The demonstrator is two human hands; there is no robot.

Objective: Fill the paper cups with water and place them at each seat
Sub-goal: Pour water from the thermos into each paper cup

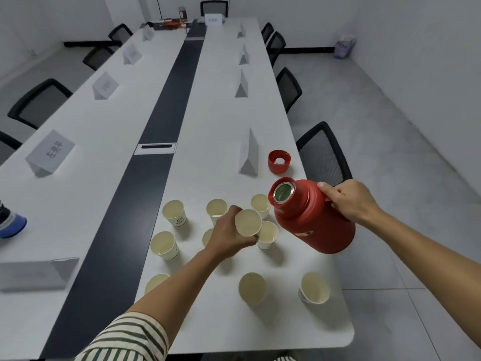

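Observation:
My right hand grips the handle of a red thermos flask, which is lifted and tilted left with its open mouth toward the cups. My left hand holds a cream paper cup raised off the table, just left of the flask's mouth. Several more paper cups stand around it on the white table, such as one at the left, one at the near right and one beside it. The flask's red lid lies mouth up further back.
White name cards stand along both sides, the nearest right one just behind the cups. A dark strip runs down the table's middle. Black chairs line both edges, one close behind my right hand. A blue shoe sits at the far left.

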